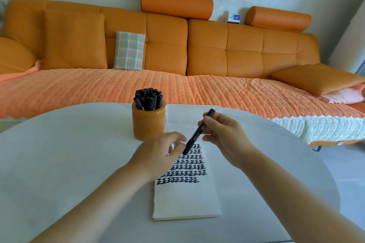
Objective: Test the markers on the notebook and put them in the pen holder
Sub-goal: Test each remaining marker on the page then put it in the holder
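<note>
White table (69,154), notebook (187,199) rows, seemingly 正, marker (194,137) label unreadable

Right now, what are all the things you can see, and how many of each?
table: one, white, nearest
notebook: one, white, on table, rows of black marks
pen holder: one, orange-brown, left of notebook's far end
markers in holder: many, black
marker: one, black, held over notebook
sofa: one, orange, behind table
plaid cushion: one, green-pink, on sofa
bolsters: two, orange, atop sofa back
hands: two; right hand grips marker, left hand at its lower end, grip unclear
</note>
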Tool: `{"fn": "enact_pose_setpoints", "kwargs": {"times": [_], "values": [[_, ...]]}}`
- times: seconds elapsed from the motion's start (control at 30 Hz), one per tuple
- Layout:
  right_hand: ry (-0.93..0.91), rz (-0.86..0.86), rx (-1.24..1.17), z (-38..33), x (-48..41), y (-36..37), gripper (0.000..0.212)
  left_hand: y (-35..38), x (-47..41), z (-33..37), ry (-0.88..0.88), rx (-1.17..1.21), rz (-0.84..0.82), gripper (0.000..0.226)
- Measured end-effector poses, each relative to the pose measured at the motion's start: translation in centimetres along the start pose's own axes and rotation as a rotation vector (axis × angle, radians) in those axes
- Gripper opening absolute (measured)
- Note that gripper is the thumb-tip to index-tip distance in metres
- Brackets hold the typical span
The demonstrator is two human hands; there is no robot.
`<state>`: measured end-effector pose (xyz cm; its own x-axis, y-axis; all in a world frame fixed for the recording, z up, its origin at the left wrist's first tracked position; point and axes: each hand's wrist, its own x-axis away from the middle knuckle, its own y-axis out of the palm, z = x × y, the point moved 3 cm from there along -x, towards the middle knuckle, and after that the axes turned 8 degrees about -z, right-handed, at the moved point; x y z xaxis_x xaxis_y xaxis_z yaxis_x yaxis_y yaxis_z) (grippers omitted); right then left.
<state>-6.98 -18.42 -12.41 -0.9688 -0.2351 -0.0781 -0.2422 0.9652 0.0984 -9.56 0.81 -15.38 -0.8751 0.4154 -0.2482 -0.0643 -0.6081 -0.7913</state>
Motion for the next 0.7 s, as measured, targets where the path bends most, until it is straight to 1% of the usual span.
{"fn": "enact_pose_setpoints", "kwargs": {"times": [0.13, 0.2, 0.23, 0.27, 0.33, 0.37, 0.43, 0.53, 0.6, 0.7], "values": [[0.047, -0.005, -0.075, 1.1, 0.7, -0.8, 0.018, 0.0, 0.3, -0.2, -0.052, -0.011, -0.037, 0.019], [0.066, -0.04, -0.047, 1.3, 0.9, -1.1, 0.014, 0.0, 0.4, -0.4, -0.073, -0.073, -0.032, 0.014], [0.069, -0.061, 0.013, 1.3, 1.0, -1.1, 0.011, 0.0, 0.5, -0.5, -0.075, -0.101, -0.02, 0.011], [0.064, -0.074, 0.122, 1.3, 1.2, -1.3, 0.009, -0.1, 0.6, -0.6, -0.072, -0.117, -0.005, 0.01], [0.033, -0.065, 0.483, 1.3, 1.4, -1.7, 0.013, -0.4, 0.7, -0.7, -0.059, -0.142, 0.024, 0.007], [0.008, -0.062, 0.662, 1.3, 1.5, -1.9, 0.015, -0.5, 0.6, -0.6, -0.049, -0.159, 0.036, 0.007], [-0.077, -0.107, 0.919, 1.1, 1.8, -1.8, 0.014, -0.6, 0.5, -0.1, -0.02, -0.192, 0.06, 0.007], [-0.193, -0.229, 1.205, 1.0, 2.3, -0.8, 0.023, -0.1, 0.5, 1.0, 0.038, -0.221, 0.077, 0.005], [-0.291, -0.257, 1.373, 0.9, 2.5, -0.3, 0.024, 0.3, 0.6, 1.4, 0.061, -0.232, 0.074, 0.007], [-0.374, -0.313, 1.506, 0.9, 2.5, -0.2, 0.032, 0.3, 0.7, 1.5, 0.086, -0.224, 0.069, 0.009]]}}
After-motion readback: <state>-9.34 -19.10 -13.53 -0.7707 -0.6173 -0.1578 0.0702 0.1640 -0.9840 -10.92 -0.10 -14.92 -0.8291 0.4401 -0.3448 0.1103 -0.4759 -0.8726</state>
